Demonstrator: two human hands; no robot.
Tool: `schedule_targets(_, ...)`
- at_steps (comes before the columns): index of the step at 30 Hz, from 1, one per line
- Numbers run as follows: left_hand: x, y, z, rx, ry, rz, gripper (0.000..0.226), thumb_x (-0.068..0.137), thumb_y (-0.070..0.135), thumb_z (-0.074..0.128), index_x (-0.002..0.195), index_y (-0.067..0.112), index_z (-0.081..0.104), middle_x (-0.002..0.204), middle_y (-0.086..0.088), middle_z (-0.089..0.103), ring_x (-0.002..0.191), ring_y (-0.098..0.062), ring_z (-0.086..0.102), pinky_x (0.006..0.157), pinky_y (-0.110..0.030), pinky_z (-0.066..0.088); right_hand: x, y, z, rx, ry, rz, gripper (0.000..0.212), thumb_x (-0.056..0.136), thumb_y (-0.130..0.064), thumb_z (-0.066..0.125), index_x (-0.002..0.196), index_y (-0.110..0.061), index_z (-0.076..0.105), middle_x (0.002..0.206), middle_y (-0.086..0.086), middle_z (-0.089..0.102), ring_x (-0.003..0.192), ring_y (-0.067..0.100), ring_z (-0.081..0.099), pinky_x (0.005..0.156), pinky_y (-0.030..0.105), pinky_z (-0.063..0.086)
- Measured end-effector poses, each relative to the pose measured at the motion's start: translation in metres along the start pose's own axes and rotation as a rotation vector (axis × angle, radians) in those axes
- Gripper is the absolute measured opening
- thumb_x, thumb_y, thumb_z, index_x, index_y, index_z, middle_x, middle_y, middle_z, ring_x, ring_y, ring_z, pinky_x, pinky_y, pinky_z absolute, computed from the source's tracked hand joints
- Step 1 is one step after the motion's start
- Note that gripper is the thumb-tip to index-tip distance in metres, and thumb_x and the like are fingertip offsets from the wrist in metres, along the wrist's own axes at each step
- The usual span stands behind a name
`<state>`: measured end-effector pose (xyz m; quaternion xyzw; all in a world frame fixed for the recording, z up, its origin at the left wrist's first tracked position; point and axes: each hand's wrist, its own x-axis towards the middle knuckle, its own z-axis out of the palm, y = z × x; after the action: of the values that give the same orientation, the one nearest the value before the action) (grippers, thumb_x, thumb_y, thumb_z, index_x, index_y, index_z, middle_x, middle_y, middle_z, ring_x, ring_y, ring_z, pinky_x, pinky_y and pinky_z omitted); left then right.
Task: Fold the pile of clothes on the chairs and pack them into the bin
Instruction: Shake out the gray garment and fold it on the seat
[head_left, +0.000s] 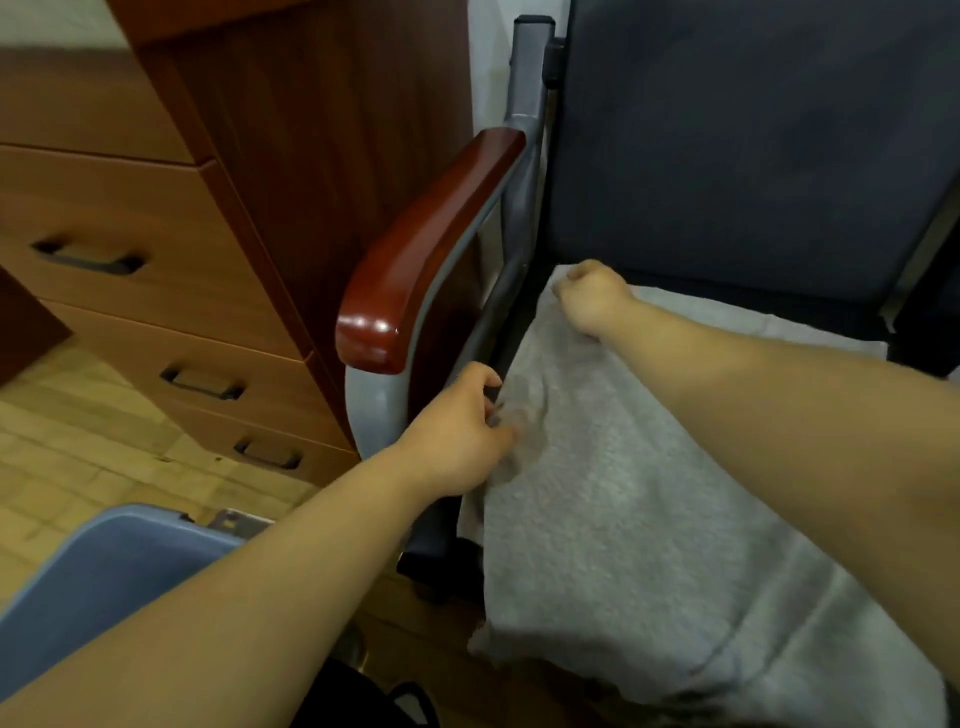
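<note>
The left hand curls its fingers round the side edge of a grey garment, bunching the cloth just below the front end of the armrest. The right hand is closed in a fist on the garment's far corner, to the right of the armrest and close to the foot of the backrest (the fingertips are hidden under the knuckles).

The garment lies spread on the seat of the chair, to the right of the armrest. Its long axis runs from the backrest toward the viewer, roughly parallel with the armrest, and its near end droops over the seat's front edge. The cloth is light grey, soft and nubbly, with a curved seam near the hanging end.

The armrest is glossy red-brown wood with a rounded tip, on a grey metal frame; the chair's back is dark blue-grey fabric. Left of the armrest stands a wooden drawer cabinet with dark handles. Below and left of the armrest a blue plastic bin sits on the tan tiled floor.
</note>
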<state>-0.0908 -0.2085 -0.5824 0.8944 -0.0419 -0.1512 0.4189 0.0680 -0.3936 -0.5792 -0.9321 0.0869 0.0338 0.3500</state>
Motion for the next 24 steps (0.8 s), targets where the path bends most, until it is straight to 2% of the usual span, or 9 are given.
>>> schedule_targets(4, -0.018, -0.018, -0.009, 0.207, -0.057, 0.100, 0.030, 0.085, 0.021, 0.075, 0.108, 0.026, 0.057, 0.110, 0.003, 0.055, 0.096, -0.014, 0.060, 0.087, -0.039, 0.057, -0.095, 0.029, 0.001, -0.141, -0.122, -0.150, 0.052, 0.100, -0.031, 0.056, 0.150, -0.023, 0.042, 0.149, 0.006, 0.047, 0.123, 0.027, 0.056, 0.093, 0.036, 0.052)
schedule_targets(5, -0.026, -0.020, -0.011, 0.246, -0.087, 0.122, 0.029, 0.083, 0.020, 0.077, 0.106, 0.027, 0.060, 0.110, 0.004, 0.055, 0.096, -0.013, 0.060, 0.089, -0.039, 0.056, -0.120, 0.041, 0.003, -0.186, -0.171, -0.179, 0.054, 0.100, -0.034, 0.056, 0.151, -0.024, 0.040, 0.150, 0.005, 0.044, 0.125, 0.026, 0.054, 0.094, 0.036, 0.052)
schedule_targets(7, -0.038, -0.026, -0.016, 0.325, -0.173, 0.172, 0.027, 0.080, 0.019, 0.080, 0.099, 0.030, 0.063, 0.104, 0.008, 0.059, 0.094, -0.010, 0.061, 0.087, -0.038, 0.056, -0.158, 0.065, 0.012, -0.303, -0.214, -0.233, 0.058, 0.099, -0.044, 0.053, 0.152, -0.024, 0.038, 0.153, 0.005, 0.041, 0.134, 0.026, 0.045, 0.108, 0.038, 0.044)
schedule_targets(10, -0.056, -0.033, -0.014, 0.463, -0.256, 0.249, 0.029, 0.078, 0.023, 0.083, 0.098, 0.032, 0.065, 0.103, 0.015, 0.055, 0.095, -0.004, 0.056, 0.084, -0.028, 0.051, -0.191, 0.090, 0.018, -0.453, -0.201, -0.268, 0.066, 0.101, -0.061, 0.039, 0.159, -0.031, 0.027, 0.166, 0.000, 0.024, 0.152, 0.023, 0.021, 0.125, 0.040, 0.019)
schedule_targets(12, -0.060, -0.036, -0.011, 0.525, -0.244, 0.296, 0.023, 0.081, 0.024, 0.082, 0.099, 0.028, 0.067, 0.100, 0.016, 0.054, 0.093, -0.004, 0.055, 0.081, -0.024, 0.048, -0.193, 0.098, 0.020, -0.473, -0.184, -0.283, 0.068, 0.101, -0.066, 0.031, 0.161, -0.035, 0.021, 0.170, -0.002, 0.014, 0.156, 0.020, 0.012, 0.127, 0.041, 0.011)
schedule_targets(15, -0.067, -0.038, -0.015, 0.590, -0.189, 0.351, 0.007, 0.090, 0.020, 0.074, 0.091, 0.024, 0.068, 0.088, 0.011, 0.060, 0.083, -0.005, 0.058, 0.071, -0.022, 0.045, -0.192, 0.102, 0.023, -0.483, -0.162, -0.308, 0.070, 0.100, -0.069, 0.026, 0.162, -0.036, 0.019, 0.171, -0.003, 0.013, 0.157, 0.019, 0.011, 0.128, 0.042, 0.010)
schedule_targets(19, -0.074, -0.046, -0.031, 0.495, -0.078, 0.290, 0.014, 0.085, 0.011, 0.073, 0.083, 0.023, 0.066, 0.079, 0.005, 0.066, 0.075, -0.010, 0.062, 0.065, -0.025, 0.049, -0.191, 0.105, 0.024, -0.501, -0.143, -0.322, 0.069, 0.100, -0.069, 0.026, 0.161, -0.036, 0.021, 0.170, -0.003, 0.015, 0.156, 0.019, 0.012, 0.127, 0.042, 0.010)
schedule_targets(22, -0.079, -0.052, -0.042, 0.411, -0.073, 0.221, 0.017, 0.083, 0.007, 0.073, 0.080, 0.020, 0.064, 0.079, -0.006, 0.067, 0.074, -0.019, 0.061, 0.069, -0.033, 0.050, -0.191, 0.105, 0.024, -0.501, -0.147, -0.321, 0.068, 0.101, -0.068, 0.027, 0.161, -0.037, 0.021, 0.170, -0.004, 0.015, 0.156, 0.019, 0.012, 0.127, 0.042, 0.010)
schedule_targets(24, -0.079, -0.057, -0.047, 0.418, -0.085, 0.203, 0.018, 0.084, 0.006, 0.072, 0.079, 0.020, 0.062, 0.080, -0.005, 0.065, 0.074, -0.015, 0.058, 0.069, -0.033, 0.048, -0.191, 0.105, 0.023, -0.500, -0.148, -0.321, 0.068, 0.100, -0.068, 0.027, 0.161, -0.037, 0.022, 0.170, -0.004, 0.015, 0.156, 0.018, 0.013, 0.127, 0.041, 0.010)
